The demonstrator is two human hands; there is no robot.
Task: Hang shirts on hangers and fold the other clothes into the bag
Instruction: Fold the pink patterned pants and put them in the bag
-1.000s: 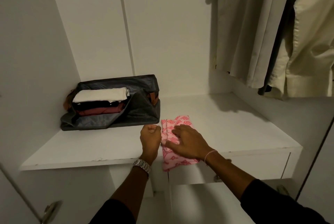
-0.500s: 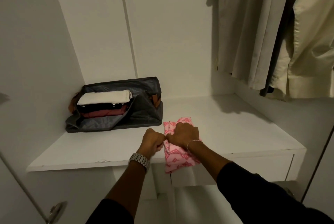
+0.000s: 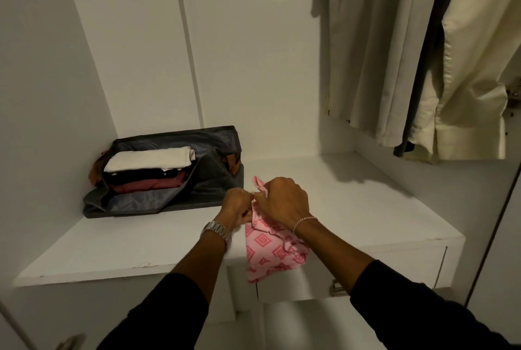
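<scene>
**Pink cloth gathered at wardrobe shelf, bag waiting alongside**

A person's left hand [image 3: 236, 205] and right hand [image 3: 283, 200] met knuckle to knuckle over a pink patterned cloth [image 3: 272, 251] at the front of a white wardrobe shelf [image 3: 352, 208] — both sets of fingers curled in and pinching the fabric's upper edge, apparently to bring it together for a fold. The lower part of the cloth drooped past the shelf's front lip, so the grip up top was likely what kept it from sliding off.

Just to the left, near the hands, a dark grey bag [image 3: 208, 180] lay open on the same shelf with a stack of folded clothes [image 3: 149, 169] inside — white on top, black and maroon beneath. Its flap was folded down towards the hands, which would leave the stack open to another piece.

To the right, well apart, pale shirts [image 3: 394, 53] hung down above the shelf, which suggested the hanging part was largely dealt with and the folding was what remained.
</scene>
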